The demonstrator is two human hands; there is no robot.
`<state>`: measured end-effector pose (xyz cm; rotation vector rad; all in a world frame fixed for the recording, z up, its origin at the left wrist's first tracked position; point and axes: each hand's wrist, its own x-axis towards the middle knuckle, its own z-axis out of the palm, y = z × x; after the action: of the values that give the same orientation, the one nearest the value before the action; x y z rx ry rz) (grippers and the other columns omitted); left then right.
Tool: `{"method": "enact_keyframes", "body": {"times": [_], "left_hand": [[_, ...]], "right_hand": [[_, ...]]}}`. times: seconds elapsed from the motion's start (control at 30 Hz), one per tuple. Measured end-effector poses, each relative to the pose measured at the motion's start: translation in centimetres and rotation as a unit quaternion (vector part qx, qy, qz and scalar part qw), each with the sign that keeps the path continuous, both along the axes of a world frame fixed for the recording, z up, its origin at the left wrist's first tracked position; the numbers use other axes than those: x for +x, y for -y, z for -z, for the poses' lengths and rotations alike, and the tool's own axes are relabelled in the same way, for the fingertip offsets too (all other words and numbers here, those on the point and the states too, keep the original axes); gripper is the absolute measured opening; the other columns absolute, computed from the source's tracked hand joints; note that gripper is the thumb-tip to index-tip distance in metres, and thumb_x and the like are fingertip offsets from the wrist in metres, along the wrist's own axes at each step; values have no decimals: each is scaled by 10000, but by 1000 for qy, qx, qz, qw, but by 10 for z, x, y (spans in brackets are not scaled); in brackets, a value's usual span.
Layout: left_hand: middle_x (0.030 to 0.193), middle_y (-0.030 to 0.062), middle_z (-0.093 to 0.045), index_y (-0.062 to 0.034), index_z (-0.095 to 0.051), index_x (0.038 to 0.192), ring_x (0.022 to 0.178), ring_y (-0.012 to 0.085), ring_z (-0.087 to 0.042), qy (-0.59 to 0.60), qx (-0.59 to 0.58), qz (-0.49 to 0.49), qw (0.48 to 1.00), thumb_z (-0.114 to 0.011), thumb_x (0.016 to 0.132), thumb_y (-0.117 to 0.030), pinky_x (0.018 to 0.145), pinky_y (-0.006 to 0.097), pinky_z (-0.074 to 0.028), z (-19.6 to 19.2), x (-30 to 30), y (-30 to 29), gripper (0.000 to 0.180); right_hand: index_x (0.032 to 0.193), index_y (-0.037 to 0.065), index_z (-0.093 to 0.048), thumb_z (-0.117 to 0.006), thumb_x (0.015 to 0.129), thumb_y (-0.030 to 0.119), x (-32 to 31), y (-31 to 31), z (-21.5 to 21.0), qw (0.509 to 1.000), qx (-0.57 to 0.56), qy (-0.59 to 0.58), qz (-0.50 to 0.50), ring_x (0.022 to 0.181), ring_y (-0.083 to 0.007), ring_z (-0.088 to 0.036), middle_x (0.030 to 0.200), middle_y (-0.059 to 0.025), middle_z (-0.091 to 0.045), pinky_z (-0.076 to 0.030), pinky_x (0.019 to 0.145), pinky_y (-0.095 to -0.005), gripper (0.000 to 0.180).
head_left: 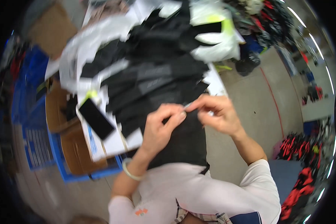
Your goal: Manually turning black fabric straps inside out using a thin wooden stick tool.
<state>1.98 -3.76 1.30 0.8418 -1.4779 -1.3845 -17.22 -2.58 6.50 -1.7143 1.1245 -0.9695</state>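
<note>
table (216, 83) mostly covered by black cloth (162, 52) | left hand (160, 125) and right hand (221, 115) held over near edge | phone (96, 118) laid by near-left corner | pale strip (188, 106) held between both hands, clamped by left thumb and index, touched by right index; whether gripped by right thumb cannot be told

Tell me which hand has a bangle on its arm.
The left hand: a pale bangle circles its forearm. The right hand has none up to the white sleeve.
</note>
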Motion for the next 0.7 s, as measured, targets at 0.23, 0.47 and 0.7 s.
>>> {"method": "enact_keyframes", "body": {"times": [0.23,0.47,0.7], "left_hand": [[941,90,-657,32,-653,948,886,139,-608,48,122,-74,989,-571,877,-73,831,252,-469,-5,116,-43,151],[907,80,-664,12,-646,967,803,122,-611,144,276,-292,905,-585,878,-110,723,246,-483,28,202,-183,163],[905,45,-651,-55,-644,1034,780,119,-601,43,285,-437,852,-641,839,-117,711,242,-489,26,204,-238,204]], "right_hand": [[922,-58,-611,-508,777,-39,-4,-5,24,1000,2,20,-8,693,-73,-504,832,-53,-567,-382,613,-183,180],[895,-63,-594,-607,780,8,49,-11,44,990,35,12,-134,730,-89,-510,836,-57,-552,-388,649,-178,136],[843,-52,-625,-562,726,4,105,-33,50,980,55,-76,-175,599,-55,-445,787,-46,-559,-316,523,-178,143]]}}
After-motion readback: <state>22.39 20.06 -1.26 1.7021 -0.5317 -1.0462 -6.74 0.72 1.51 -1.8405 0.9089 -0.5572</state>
